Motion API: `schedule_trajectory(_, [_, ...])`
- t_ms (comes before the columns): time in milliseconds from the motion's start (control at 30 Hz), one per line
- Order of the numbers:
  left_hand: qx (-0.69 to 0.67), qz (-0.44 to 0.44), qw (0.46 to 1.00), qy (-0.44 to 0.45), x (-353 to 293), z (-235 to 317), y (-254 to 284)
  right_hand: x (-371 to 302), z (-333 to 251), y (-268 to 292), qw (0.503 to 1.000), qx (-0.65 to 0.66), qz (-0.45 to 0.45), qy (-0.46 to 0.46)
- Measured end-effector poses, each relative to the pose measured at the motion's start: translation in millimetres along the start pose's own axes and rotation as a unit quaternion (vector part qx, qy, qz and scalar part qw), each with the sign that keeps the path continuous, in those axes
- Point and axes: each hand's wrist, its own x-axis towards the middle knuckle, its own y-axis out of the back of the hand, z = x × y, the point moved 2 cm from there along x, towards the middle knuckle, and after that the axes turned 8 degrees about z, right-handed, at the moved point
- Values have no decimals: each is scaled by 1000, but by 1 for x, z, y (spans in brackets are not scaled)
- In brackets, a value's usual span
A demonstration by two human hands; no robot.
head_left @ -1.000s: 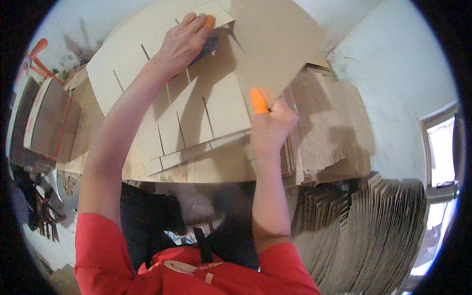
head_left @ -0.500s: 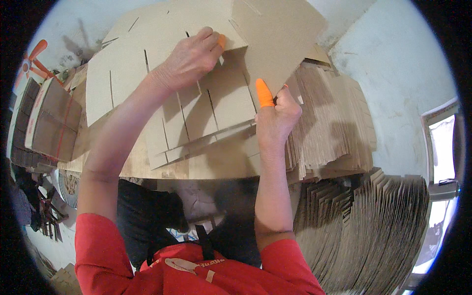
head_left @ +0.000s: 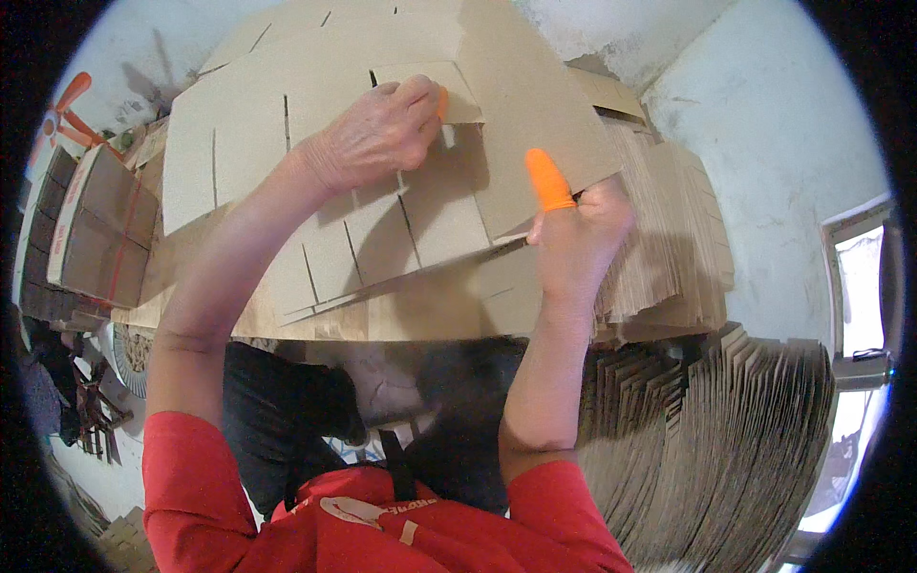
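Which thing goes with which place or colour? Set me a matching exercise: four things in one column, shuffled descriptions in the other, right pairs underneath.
Things:
1. Right hand
2. Fan
3. Shirt
4. Wall

Descriptions:
A. Red, at the bottom of the picture
B. Pale blue
C. At the right corner of a cardboard sheet
D. Orange, near the picture's left edge

Right pairs: 1-C, 2-D, 3-A, 4-B

my left hand (head_left: pixel 382 136) slants forward and rightward, fingers (head_left: pixel 416 95) curled in tight; my right hand (head_left: pixel 585 231) sits lower, fist-like, thumb (head_left: pixel 550 180) straight, pointing away from me. both forearms (head_left: pixel 250 227) are bare.
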Motion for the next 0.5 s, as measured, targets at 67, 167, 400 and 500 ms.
schedule_trajectory(67, [3, -12, 1000, -9, -2, -1, -2, 2, 1, 2, 999, 39, 12, 5])
schedule_trajectory(167, [-12, -5, 1000, -25, -2, 2, -1, 3, 6, 3, 999, 40, 33, 0])
schedule_trajectory(400, [-66, -35, 997, -25, -5, 29, 7, 4, 7, 10, 993, -54, 96, 38])
schedule_trajectory(500, [-57, 15, 998, -10, -14, 21, 0, 4, 0, 12, 997, 1, 75, 33])
